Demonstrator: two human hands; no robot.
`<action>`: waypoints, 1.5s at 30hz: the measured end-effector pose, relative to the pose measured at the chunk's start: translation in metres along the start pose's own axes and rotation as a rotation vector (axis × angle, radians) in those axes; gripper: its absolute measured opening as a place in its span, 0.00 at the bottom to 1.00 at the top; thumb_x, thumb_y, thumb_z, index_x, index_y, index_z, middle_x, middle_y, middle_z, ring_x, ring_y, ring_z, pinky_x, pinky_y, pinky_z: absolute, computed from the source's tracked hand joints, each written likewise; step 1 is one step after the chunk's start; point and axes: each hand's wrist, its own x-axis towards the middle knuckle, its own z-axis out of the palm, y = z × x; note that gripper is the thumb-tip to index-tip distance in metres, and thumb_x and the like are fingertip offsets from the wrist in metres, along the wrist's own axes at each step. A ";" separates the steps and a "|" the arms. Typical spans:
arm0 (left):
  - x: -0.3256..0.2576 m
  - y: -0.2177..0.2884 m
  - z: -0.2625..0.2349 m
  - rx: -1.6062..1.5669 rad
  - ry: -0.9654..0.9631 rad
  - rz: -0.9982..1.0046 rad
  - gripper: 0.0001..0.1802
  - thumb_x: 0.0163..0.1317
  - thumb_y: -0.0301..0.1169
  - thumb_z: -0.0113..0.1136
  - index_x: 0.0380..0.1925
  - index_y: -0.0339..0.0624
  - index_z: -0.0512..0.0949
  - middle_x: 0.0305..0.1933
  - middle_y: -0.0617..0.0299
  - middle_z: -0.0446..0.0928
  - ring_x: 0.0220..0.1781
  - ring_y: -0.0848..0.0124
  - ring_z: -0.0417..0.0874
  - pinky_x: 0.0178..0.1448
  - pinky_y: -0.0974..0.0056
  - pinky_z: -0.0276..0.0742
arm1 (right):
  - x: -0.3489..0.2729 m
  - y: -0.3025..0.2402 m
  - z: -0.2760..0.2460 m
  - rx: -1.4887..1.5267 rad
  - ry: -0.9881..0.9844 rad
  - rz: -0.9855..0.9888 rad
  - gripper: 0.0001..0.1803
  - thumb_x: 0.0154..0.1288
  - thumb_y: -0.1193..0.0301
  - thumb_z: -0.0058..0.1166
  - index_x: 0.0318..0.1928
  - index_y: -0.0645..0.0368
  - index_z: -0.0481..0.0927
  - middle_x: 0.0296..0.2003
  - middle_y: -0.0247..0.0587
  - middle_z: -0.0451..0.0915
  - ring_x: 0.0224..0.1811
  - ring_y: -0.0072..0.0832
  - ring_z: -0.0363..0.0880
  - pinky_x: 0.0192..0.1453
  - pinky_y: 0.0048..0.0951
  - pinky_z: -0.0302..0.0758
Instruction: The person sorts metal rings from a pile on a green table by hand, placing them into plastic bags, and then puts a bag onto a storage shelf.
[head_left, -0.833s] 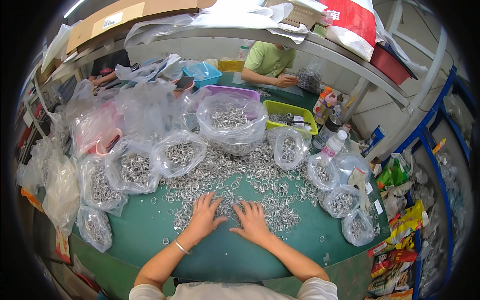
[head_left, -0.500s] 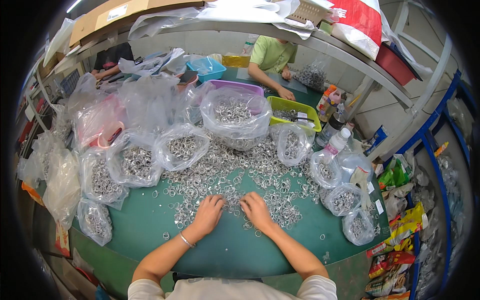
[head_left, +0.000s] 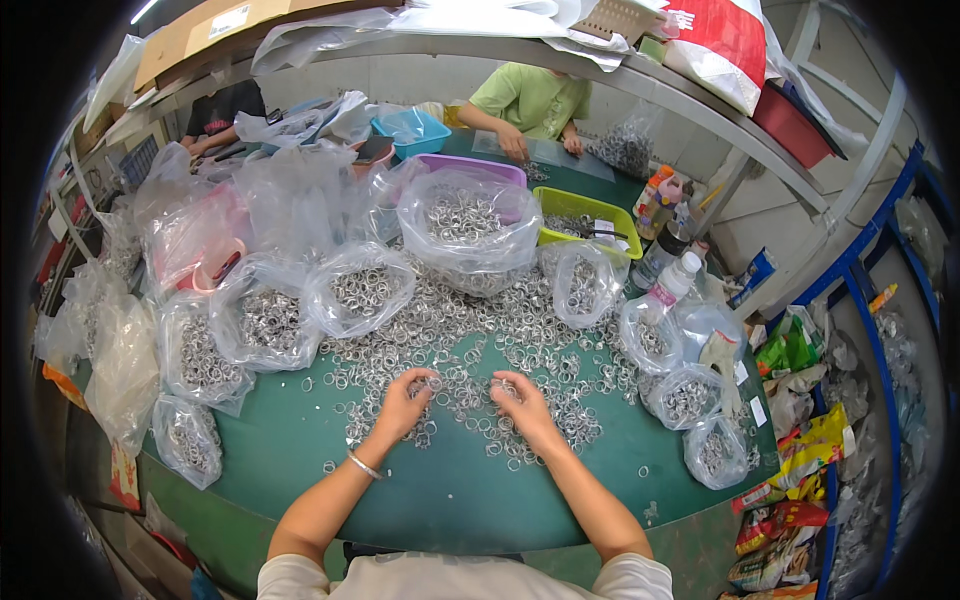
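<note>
Many silver metal rings (head_left: 470, 385) lie in a loose heap across the green table (head_left: 450, 500), thickest toward its far side. My left hand (head_left: 405, 402) is at the heap's near left part, fingers curved and apart from the thumb. Facing it across a short gap, my right hand (head_left: 524, 408) has its fingers bent inward and parted. Rings show beside and between the fingers of both hands; whether any are in them is too small to make out. A silver bangle (head_left: 364, 464) circles my left wrist.
Clear plastic bags of rings (head_left: 358, 295) ring the heap, with a large bag (head_left: 468, 225) behind. Farther back are a purple tub (head_left: 480, 168), a lime-green basket (head_left: 630, 246) and bottles (head_left: 676, 278). A person in a green shirt (head_left: 535, 100) works opposite. A shelf (head_left: 600, 75) spans overhead.
My hands have moved apart and turned, leaving a wider gap between them. Some rings near my left hand have shifted. The person opposite has drawn an arm back.
</note>
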 end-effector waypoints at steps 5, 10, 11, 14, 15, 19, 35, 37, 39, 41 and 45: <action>-0.001 -0.010 -0.006 -0.136 -0.021 0.129 0.22 0.54 0.14 0.48 0.51 0.34 0.72 0.55 0.57 0.73 0.59 0.67 0.73 0.57 0.68 0.70 | -0.009 0.012 0.007 -0.577 -0.074 -0.414 0.20 0.59 0.74 0.55 0.53 0.63 0.73 0.43 0.50 0.76 0.50 0.45 0.74 0.56 0.38 0.70; -0.027 0.014 -0.017 -0.088 -0.039 0.152 0.28 0.52 0.12 0.49 0.56 0.39 0.69 0.62 0.55 0.66 0.65 0.63 0.67 0.63 0.66 0.66 | -0.010 -0.023 -0.008 -0.431 0.037 0.118 0.17 0.67 0.71 0.46 0.53 0.64 0.73 0.40 0.43 0.81 0.33 0.24 0.75 0.42 0.27 0.72; -0.031 0.019 -0.018 0.068 -0.021 0.215 0.29 0.52 0.12 0.50 0.57 0.40 0.68 0.63 0.54 0.65 0.65 0.61 0.67 0.64 0.65 0.65 | -0.008 -0.015 -0.014 -0.455 0.065 -0.032 0.17 0.68 0.70 0.44 0.53 0.65 0.74 0.38 0.42 0.82 0.30 0.21 0.72 0.39 0.25 0.71; -0.052 0.026 -0.017 0.629 0.028 0.330 0.29 0.53 0.22 0.60 0.57 0.46 0.68 0.66 0.51 0.59 0.68 0.53 0.61 0.66 0.53 0.60 | -0.015 -0.005 -0.019 -0.589 0.047 -0.275 0.21 0.63 0.68 0.53 0.55 0.62 0.72 0.46 0.43 0.77 0.42 0.29 0.72 0.49 0.29 0.68; -0.059 0.031 -0.010 0.795 0.050 0.304 0.29 0.52 0.24 0.62 0.57 0.46 0.69 0.66 0.51 0.58 0.68 0.52 0.59 0.66 0.51 0.59 | -0.019 -0.003 -0.018 -0.737 0.016 -0.387 0.24 0.60 0.67 0.56 0.56 0.61 0.71 0.50 0.44 0.75 0.48 0.33 0.71 0.53 0.32 0.66; -0.061 0.021 0.003 0.997 0.006 0.329 0.27 0.52 0.32 0.64 0.54 0.46 0.70 0.66 0.52 0.59 0.66 0.53 0.60 0.63 0.49 0.57 | -0.026 -0.001 0.009 -1.081 -0.182 -0.466 0.40 0.47 0.60 0.67 0.61 0.57 0.66 0.63 0.45 0.60 0.65 0.45 0.55 0.66 0.47 0.52; -0.018 0.015 0.031 1.088 -0.079 0.491 0.29 0.53 0.30 0.62 0.56 0.46 0.68 0.62 0.56 0.63 0.65 0.53 0.60 0.58 0.49 0.61 | -0.012 0.004 0.017 -1.144 0.002 -0.656 0.25 0.52 0.68 0.61 0.51 0.61 0.72 0.50 0.48 0.69 0.51 0.45 0.66 0.52 0.44 0.63; -0.018 0.019 0.030 1.024 -0.057 0.519 0.24 0.52 0.25 0.60 0.52 0.45 0.71 0.58 0.59 0.67 0.63 0.58 0.63 0.54 0.52 0.62 | -0.018 0.006 0.018 -1.237 -0.012 -0.691 0.26 0.52 0.67 0.62 0.52 0.60 0.72 0.48 0.47 0.70 0.51 0.43 0.67 0.52 0.42 0.63; -0.016 0.016 0.028 1.006 -0.046 0.554 0.22 0.52 0.25 0.60 0.50 0.45 0.71 0.55 0.59 0.69 0.61 0.59 0.65 0.53 0.54 0.62 | -0.015 0.017 0.013 -1.154 -0.077 -0.651 0.22 0.53 0.69 0.60 0.49 0.60 0.74 0.45 0.45 0.72 0.49 0.41 0.68 0.51 0.40 0.64; -0.014 0.017 0.028 0.982 -0.046 0.561 0.21 0.51 0.24 0.60 0.48 0.45 0.72 0.53 0.59 0.70 0.58 0.60 0.67 0.53 0.55 0.62 | -0.010 0.026 0.008 -1.098 -0.098 -0.648 0.17 0.53 0.71 0.59 0.45 0.60 0.75 0.42 0.43 0.72 0.47 0.39 0.69 0.50 0.38 0.65; -0.011 0.021 0.024 0.903 -0.095 0.490 0.19 0.52 0.26 0.61 0.47 0.44 0.72 0.49 0.59 0.70 0.56 0.60 0.69 0.54 0.55 0.62 | -0.002 0.027 0.003 -0.971 -0.013 -0.661 0.10 0.54 0.76 0.56 0.39 0.60 0.76 0.38 0.42 0.72 0.44 0.38 0.70 0.47 0.36 0.66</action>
